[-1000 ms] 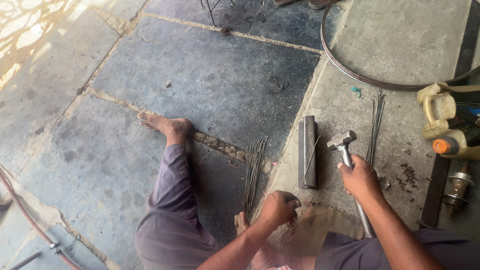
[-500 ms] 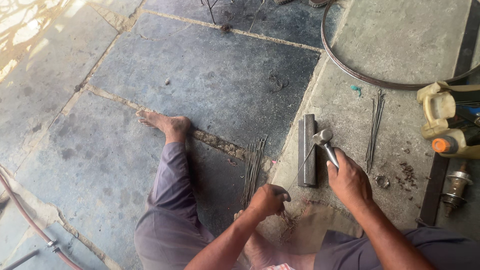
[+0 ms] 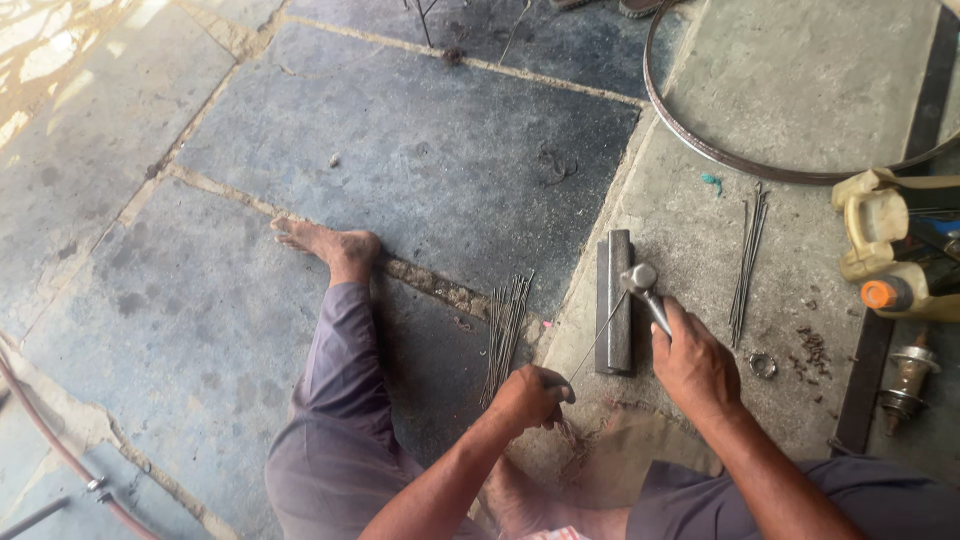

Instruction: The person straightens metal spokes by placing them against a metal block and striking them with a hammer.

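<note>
Head view: a person sits on the stone floor (image 3: 420, 150), one bare foot stretched out. The right hand (image 3: 695, 365) is closed tight around the handle of a small hammer (image 3: 643, 285), whose head rests on a dark metal block (image 3: 615, 300). The left hand (image 3: 530, 395) pinches the near end of a thin wire (image 3: 598, 338), which slants up onto the block under the hammer head. A bundle of wires (image 3: 507, 325) lies just left of the block; a smaller bunch (image 3: 747, 262) lies to its right, near a metal hoop (image 3: 720, 150). Judging by the two piles, some wires are worked, many remain
</note>
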